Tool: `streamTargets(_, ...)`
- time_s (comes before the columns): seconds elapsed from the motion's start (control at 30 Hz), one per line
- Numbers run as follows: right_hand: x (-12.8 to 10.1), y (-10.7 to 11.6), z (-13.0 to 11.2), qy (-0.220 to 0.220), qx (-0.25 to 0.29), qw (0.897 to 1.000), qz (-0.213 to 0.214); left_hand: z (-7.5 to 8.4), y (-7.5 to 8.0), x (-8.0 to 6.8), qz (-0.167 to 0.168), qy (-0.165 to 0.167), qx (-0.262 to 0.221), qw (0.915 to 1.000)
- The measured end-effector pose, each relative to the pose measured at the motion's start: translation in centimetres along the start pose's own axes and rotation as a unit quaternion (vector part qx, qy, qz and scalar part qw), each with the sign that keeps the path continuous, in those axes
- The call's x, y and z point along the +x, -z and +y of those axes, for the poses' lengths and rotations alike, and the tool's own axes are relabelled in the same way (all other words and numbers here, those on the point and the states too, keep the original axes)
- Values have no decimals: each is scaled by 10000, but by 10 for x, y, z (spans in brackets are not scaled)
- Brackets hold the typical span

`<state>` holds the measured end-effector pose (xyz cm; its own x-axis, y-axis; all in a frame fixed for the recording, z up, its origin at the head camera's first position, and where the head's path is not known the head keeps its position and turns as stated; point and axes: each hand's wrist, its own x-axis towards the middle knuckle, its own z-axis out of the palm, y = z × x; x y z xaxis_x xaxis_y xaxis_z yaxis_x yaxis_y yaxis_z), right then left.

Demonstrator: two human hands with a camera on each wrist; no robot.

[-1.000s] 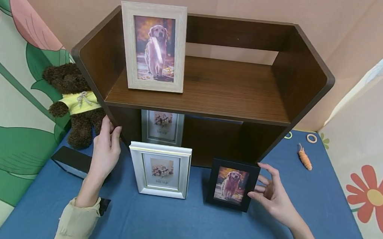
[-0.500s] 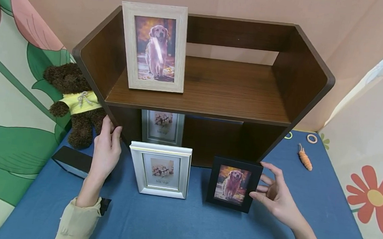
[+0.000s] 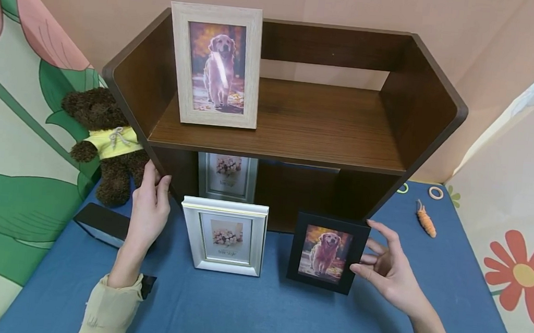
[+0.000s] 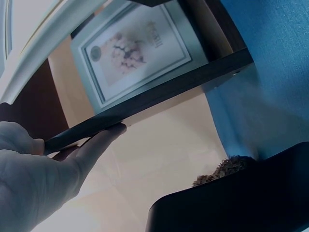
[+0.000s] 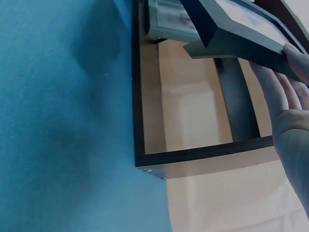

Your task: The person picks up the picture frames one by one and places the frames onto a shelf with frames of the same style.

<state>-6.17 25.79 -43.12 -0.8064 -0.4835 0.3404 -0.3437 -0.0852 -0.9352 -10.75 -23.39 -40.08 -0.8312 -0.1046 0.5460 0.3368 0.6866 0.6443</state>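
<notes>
A dark brown two-tier shelf stands against the back wall. My left hand grips the front edge of its left side panel, thumb on one face and fingers on the other; the left wrist view shows this panel edge close up. With my right hand I hold a small black picture frame by its right edge, in front of the lower tier. It bears a dog photo, and its stand leg sticks out behind. Left of it, a silver-white picture frame leans back on the blue table.
A large whitewashed picture frame stands on the upper tier, and a grey-green one on the lower. Left of the shelf are a brown teddy bear and a black box. A toy carrot and rings lie at the right.
My right hand has shifted the black picture frame slightly right and up, turning it a little. The left hand stays on the shelf's side.
</notes>
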Motion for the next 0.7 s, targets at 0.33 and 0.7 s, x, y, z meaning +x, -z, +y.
streamTargets(0.33, 6, -1, -11, 229, -307, 9991, 194, 3, 1, 1, 12, -51, -35, 10000)
streamTargets(0.7, 12, -2, -19, 160, -563, 9978, 310, 2, 1, 0, -14, 11, -15, 10000)
